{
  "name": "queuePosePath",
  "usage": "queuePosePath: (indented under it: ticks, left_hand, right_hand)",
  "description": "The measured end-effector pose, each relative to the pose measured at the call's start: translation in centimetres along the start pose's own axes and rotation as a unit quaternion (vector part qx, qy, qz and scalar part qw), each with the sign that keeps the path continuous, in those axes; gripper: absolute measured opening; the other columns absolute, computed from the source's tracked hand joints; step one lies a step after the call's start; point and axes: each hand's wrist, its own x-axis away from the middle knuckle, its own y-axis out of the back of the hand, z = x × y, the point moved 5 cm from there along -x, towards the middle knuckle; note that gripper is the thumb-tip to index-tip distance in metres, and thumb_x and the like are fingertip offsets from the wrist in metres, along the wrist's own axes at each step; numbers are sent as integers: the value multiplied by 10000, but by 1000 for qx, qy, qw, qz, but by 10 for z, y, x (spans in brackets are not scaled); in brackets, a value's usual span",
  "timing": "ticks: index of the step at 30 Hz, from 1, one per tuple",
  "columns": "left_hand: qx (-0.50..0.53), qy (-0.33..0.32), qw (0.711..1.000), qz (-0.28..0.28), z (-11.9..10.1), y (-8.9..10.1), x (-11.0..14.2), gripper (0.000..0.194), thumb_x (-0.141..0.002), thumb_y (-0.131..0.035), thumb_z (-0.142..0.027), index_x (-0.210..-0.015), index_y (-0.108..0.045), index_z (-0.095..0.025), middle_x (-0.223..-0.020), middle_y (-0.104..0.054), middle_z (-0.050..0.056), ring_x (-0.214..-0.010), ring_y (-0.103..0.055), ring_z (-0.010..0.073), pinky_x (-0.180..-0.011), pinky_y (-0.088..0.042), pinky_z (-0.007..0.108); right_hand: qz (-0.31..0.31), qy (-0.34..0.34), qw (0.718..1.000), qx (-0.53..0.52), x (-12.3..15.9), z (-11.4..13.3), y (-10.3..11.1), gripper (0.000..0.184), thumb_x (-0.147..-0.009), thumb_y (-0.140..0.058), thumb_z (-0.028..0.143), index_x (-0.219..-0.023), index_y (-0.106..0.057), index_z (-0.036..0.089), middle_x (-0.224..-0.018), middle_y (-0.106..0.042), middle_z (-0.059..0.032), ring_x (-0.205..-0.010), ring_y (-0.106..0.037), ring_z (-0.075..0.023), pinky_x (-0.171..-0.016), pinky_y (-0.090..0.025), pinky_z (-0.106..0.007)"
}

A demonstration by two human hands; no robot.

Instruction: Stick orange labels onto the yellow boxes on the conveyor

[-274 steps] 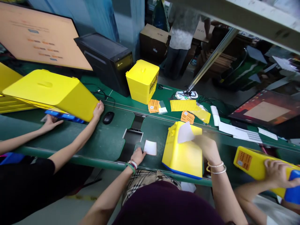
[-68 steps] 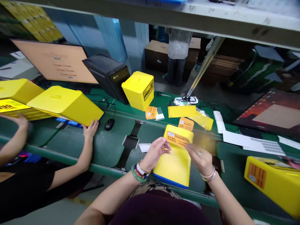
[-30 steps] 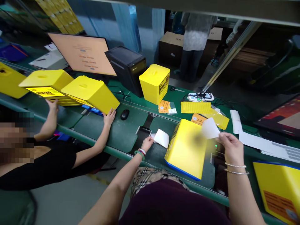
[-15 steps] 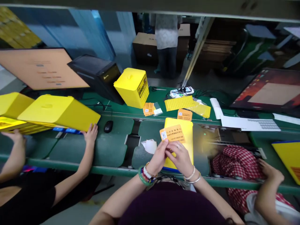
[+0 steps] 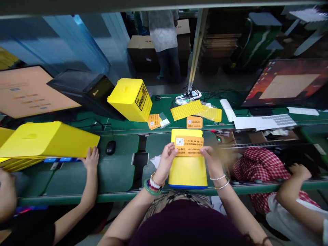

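Observation:
An orange label [image 5: 189, 146] with a QR code and printed lines is held level between both hands, over the upper part of a yellow box [image 5: 188, 172] with a blue bottom edge. My left hand [image 5: 167, 159] pinches the label's left end. At its right end, my right hand [image 5: 212, 160] has fingertips closed on the label. Whether the label touches the box, I cannot tell. White paper [image 5: 155, 161] lies partly hidden behind my left hand. Beyond the box rest more orange labels [image 5: 194, 122].
A yellow bin [image 5: 130, 99] stands at the back beside a black computer case [image 5: 84, 90]. Yellow sticker sheets [image 5: 187, 110], scissors [image 5: 162, 97] and a mouse [image 5: 110, 147] lie on the green bench. Co-workers' hands [image 5: 91, 159] are at left, beside another yellow bin [image 5: 51, 140], and at right.
My hands have moved apart from the label's lower edge to its two ends. The label is now straight and level over the box. The whole view has shifted slightly.

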Motion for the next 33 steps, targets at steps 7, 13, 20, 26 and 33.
queuePosePath:
  ticks: [7,13,20,26,33]
  left_hand:
    - [-117,-49,990,-57,3,14,-50,247,-764,-682,-401,-750,-584,-174,-798,-600,11,-745,-541,144,-706,-443,267]
    - [-276,-111,950,-94,9,20,-72,218,-793,-629,-333,-637,-589,-186,-717,-568,12,-764,-512,166,-734,-401,288]
    - [-317,-120,937,-87,22,28,-78,232,-801,-616,-322,-608,-574,-200,-694,-582,15,-765,-516,186,-737,-394,312]
    - [-342,-124,926,-98,25,28,-81,217,-804,-625,-304,-613,-601,-204,-707,-605,24,-792,-520,195,-763,-392,318]
    - [-344,-137,924,-99,26,28,-83,207,-816,-632,-314,-641,-621,-204,-675,-580,14,-766,-511,187,-727,-382,299]
  right_hand:
    - [-14,-12,1000,19,-28,-15,1,311,-710,-714,493,-723,-675,184,-796,-677,-44,-788,-600,-198,-759,-496,-359]
    - [-42,1,998,54,-54,-37,3,284,-643,-758,472,-643,-704,193,-806,-647,-45,-867,-592,-224,-861,-460,-413]
    - [-41,18,994,97,-60,-50,3,303,-648,-750,492,-638,-704,193,-778,-618,-36,-832,-570,-211,-826,-442,-387]
    - [-41,19,994,100,-62,-54,5,313,-652,-752,495,-649,-697,186,-797,-604,-34,-830,-563,-204,-806,-438,-374]
    - [-43,31,992,113,-61,-53,5,319,-674,-741,498,-669,-698,182,-807,-589,-34,-820,-547,-195,-753,-436,-344]
